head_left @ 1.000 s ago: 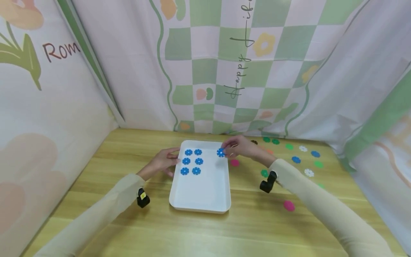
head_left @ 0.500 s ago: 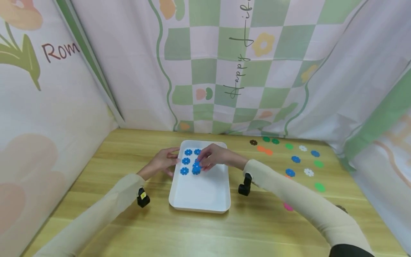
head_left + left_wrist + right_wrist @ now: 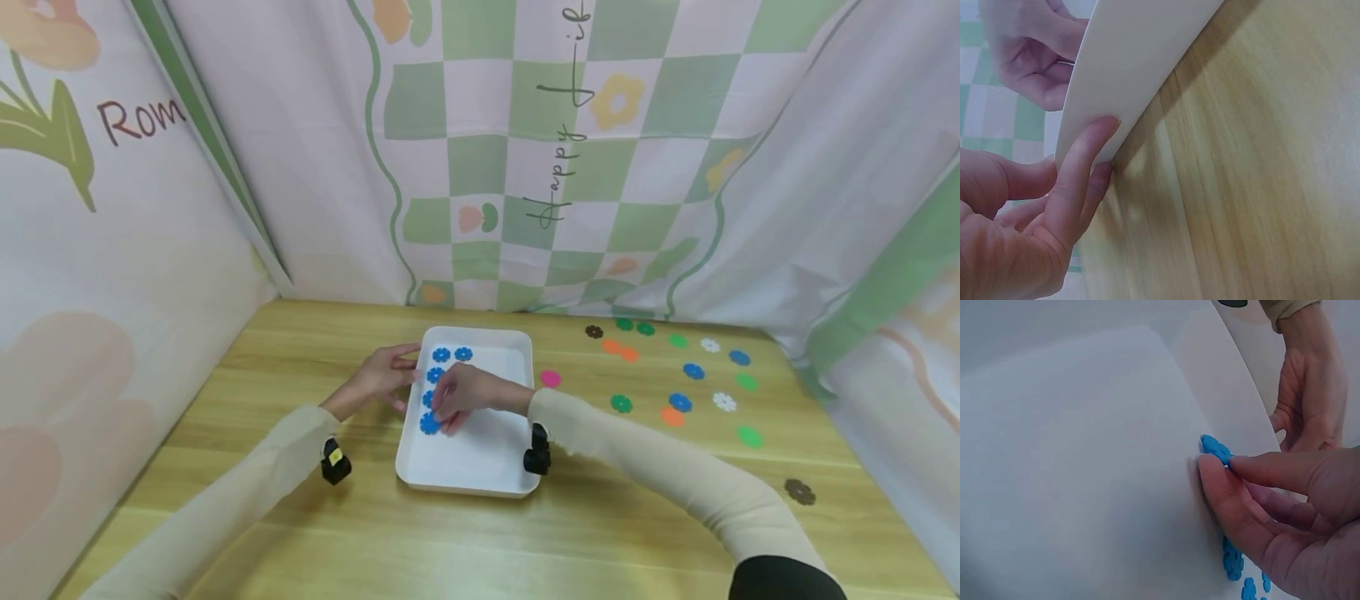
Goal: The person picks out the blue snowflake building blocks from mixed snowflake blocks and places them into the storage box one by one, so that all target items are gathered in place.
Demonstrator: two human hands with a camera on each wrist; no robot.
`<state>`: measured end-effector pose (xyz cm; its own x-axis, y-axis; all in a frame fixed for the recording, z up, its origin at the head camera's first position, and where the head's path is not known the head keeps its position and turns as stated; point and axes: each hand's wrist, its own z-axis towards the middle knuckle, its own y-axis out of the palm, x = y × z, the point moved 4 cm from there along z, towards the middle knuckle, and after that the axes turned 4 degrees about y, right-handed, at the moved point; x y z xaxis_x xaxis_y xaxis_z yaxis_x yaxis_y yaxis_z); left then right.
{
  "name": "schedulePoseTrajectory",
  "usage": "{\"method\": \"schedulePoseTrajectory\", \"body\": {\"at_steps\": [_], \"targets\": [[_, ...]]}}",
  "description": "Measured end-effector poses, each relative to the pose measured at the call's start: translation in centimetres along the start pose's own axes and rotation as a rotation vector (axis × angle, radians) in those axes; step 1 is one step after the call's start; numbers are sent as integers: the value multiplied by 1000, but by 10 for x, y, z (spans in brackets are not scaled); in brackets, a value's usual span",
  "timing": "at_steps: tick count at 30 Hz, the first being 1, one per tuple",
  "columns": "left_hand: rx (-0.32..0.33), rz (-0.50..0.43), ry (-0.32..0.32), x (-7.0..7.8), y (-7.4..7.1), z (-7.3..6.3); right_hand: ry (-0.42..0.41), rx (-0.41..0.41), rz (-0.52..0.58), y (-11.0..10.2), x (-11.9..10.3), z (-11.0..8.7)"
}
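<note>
From the head, the right hand reaches over a white tray and pinches a blue flower-shaped piece near the tray's left side, at the near end of a column of other blue pieces, some of them covered by the hand. The left hand is at the tray's left wall. Right of the tray, loose pieces in several colours lie scattered on the wooden surface.

From the left wrist, the left hand's fingers are fairly straight against the outer wall, the thumb at the rim; whether the thumb reaches inside cannot be told. The tray looks stiff and light, probably apt to slide if knocked, so its wall is a sensible place to steady it.

From the right wrist, thumb and finger grip the blue flower-shaped piece by its edge, tilted; whether it touches the tray floor is unclear. It is likely a light, firm plastic disc, hard to break but thin and perhaps slippery on its faces, so the notched rim seems the best hold
</note>
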<state>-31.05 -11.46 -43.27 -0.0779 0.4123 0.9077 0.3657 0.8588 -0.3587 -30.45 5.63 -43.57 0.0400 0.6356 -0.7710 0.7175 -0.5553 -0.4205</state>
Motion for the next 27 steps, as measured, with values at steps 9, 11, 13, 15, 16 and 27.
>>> {"method": "schedulePoseTrajectory", "body": {"at_steps": [9, 11, 13, 15, 16, 27], "targets": [[-2, 10, -10, 0, 0, 1, 65, 70, -56, 10, -9, 1], [-2, 3, -6, -1, 0, 1, 52, 85, -89, 10, -10, 0], [-5, 0, 0, -1, 0, 1, 28, 96, -127, 9, -10, -1], [-4, -3, 2, -1, 0, 1, -5, 105, -164, 7, -11, -2], [-3, -6, 2, -1, 0, 1, -21, 110, -184, 5, -11, -3], [-2, -11, 6, 0, 1, 0, -126, 123, -164, -21, -10, -16]]}}
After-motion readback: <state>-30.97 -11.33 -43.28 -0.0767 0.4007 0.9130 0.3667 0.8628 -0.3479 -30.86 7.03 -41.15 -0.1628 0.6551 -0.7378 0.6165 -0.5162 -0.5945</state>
